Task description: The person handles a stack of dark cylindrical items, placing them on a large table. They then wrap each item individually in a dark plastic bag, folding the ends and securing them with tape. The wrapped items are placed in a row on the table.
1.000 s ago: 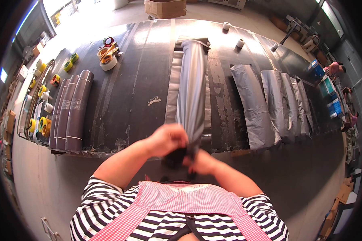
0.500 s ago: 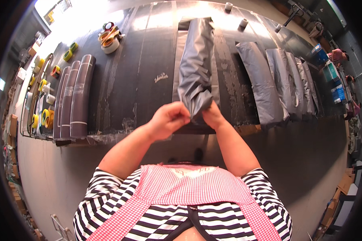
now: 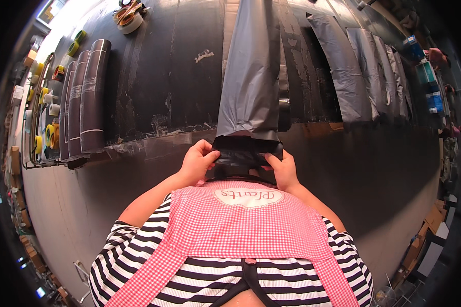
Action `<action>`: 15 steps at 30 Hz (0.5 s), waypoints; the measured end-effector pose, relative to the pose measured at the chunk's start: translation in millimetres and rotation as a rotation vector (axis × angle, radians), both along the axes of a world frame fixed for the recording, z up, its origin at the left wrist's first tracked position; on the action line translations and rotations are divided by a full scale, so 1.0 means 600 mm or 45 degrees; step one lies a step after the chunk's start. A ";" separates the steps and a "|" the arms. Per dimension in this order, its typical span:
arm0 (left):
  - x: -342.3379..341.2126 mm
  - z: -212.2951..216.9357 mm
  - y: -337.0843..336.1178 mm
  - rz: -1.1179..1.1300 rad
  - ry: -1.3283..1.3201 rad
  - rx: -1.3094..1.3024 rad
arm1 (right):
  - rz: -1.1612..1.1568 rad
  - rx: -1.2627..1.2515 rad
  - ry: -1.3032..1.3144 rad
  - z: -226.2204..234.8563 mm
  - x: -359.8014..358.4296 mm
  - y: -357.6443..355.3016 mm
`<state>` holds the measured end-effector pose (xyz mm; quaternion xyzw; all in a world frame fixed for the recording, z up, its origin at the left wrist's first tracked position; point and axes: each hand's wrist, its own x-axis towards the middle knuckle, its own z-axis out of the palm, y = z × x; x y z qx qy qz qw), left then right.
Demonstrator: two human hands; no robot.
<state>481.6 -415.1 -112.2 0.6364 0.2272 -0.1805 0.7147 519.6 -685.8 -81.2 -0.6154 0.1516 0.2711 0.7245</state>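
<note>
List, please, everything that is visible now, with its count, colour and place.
Table: 1, black, upper middle
Long bag: 1, grey with black near end, centre, reaching past the table's near edge
Wrapped rolls: 3, brown, table's left
Flat bundles: at least 4, grey, table's right
Tape rolls: count unclear; yellow, green, orange, white; left and upper left
Boxes: count unclear, blue and teal, far right
Cartons: several, brown, lower right
Floor: 1, grey, below the table
Apron: 1, pink-and-white check, lower centre
Left grip: 1, bare, pinching the bag's black end
Right grip: 1, bare, pinching its other side
</note>
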 end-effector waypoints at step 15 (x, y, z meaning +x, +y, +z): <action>0.071 0.081 -0.143 -0.859 -1.572 0.888 | 0.574 -0.553 -0.985 0.026 -0.004 -0.030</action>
